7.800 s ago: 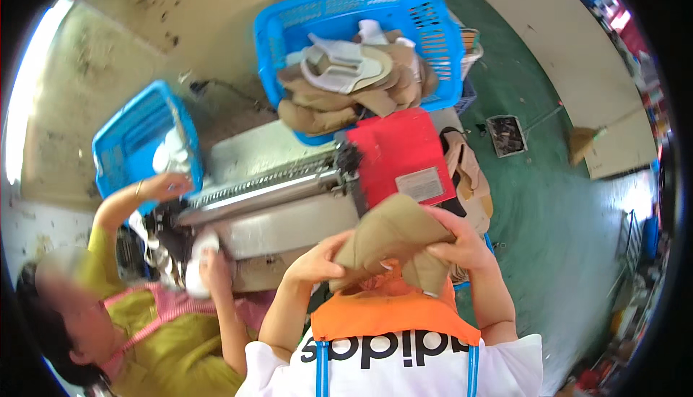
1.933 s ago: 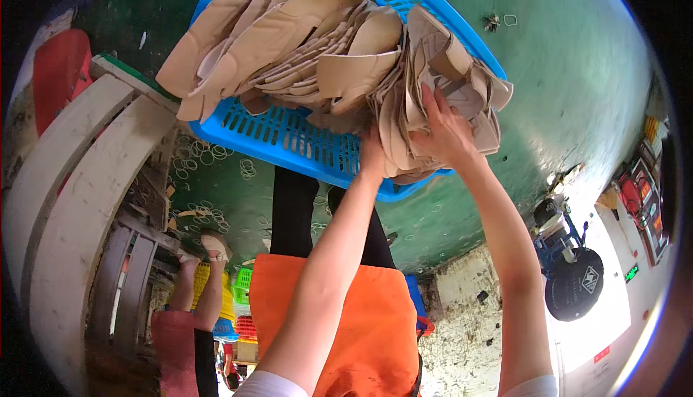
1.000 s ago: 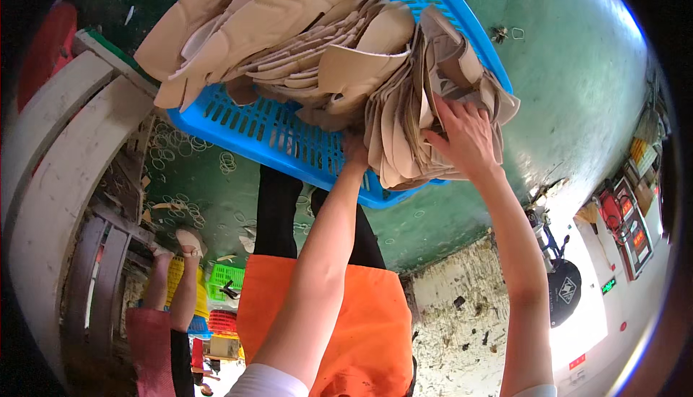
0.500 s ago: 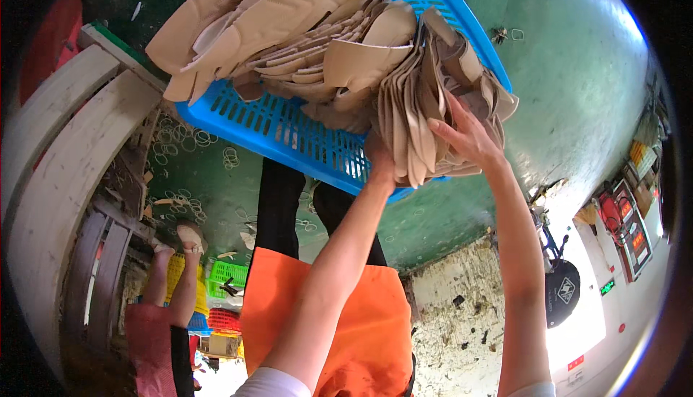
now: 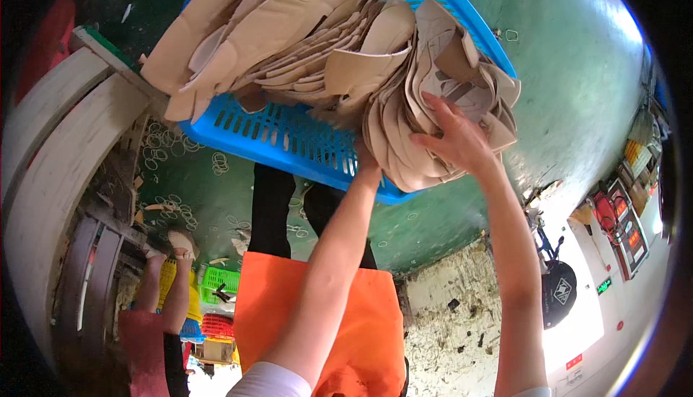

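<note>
Tan moulded insoles lie heaped in a blue slotted plastic basket. On the basket's right side a stack of insoles leans over, its layers fanned apart at the near end. My left hand is at the left, near side of that stack, and its fingers are hidden behind the insoles. My right hand touches the upper right of the same stack with thumb and fingers spread. Some insoles at the far right curl up beside it.
Pale wooden slats stand at the left. Loose rings are scattered on the green floor. Another person stands at lower left near yellow, green and red crates. A black round-headed fan-like object is at the right.
The insoles at the right have tipped and fanned out more toward the left. My right hand has shifted slightly left and down; my left hand has moved a little left.
</note>
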The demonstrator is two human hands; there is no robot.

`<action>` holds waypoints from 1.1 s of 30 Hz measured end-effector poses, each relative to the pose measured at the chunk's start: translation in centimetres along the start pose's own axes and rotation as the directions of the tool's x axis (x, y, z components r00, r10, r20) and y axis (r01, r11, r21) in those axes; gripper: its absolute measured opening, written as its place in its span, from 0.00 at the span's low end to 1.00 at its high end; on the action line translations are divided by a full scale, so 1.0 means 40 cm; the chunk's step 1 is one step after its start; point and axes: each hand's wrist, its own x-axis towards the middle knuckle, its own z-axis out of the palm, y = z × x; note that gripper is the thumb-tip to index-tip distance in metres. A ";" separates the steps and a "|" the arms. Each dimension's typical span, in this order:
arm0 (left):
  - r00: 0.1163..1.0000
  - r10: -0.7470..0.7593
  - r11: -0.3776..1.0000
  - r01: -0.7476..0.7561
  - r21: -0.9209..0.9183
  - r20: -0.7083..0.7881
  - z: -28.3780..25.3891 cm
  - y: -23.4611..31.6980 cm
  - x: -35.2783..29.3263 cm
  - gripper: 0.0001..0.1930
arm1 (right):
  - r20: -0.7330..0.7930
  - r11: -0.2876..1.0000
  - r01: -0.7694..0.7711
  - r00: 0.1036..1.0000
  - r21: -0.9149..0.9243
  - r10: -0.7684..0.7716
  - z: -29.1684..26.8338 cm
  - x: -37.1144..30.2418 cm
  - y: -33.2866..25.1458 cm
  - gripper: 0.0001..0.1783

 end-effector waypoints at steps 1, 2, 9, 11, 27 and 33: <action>0.997 0.074 0.991 -0.070 -0.115 0.027 -0.004 -0.012 0.016 0.27 | 0.009 0.999 -0.049 0.999 -0.003 0.049 -0.010 -0.007 -0.019 0.39; 0.988 0.149 0.964 -0.134 -0.230 0.047 -0.008 -0.025 0.034 0.26 | 0.019 0.995 -0.099 0.995 -0.006 0.099 -0.019 -0.007 -0.028 0.40; 0.945 0.207 0.961 -0.245 0.129 0.252 -0.042 0.019 0.087 0.30 | 0.039 0.995 -0.098 0.994 -0.018 0.099 -0.037 -0.023 -0.006 0.40; 0.953 0.151 0.985 -0.123 -0.118 0.264 -0.036 0.017 0.089 0.29 | 0.045 0.997 -0.073 0.996 -0.018 0.074 -0.041 -0.022 -0.009 0.40; 0.964 0.125 0.937 -0.038 -0.346 0.233 -0.039 -0.014 0.049 0.31 | 0.008 0.989 -0.068 0.998 -0.132 0.070 -0.029 -0.018 -0.035 0.40; 0.710 -0.068 -0.409 0.621 -0.669 0.701 -0.074 0.074 -0.029 0.27 | 0.004 0.994 -0.042 0.999 -0.100 0.042 -0.038 -0.065 -0.021 0.36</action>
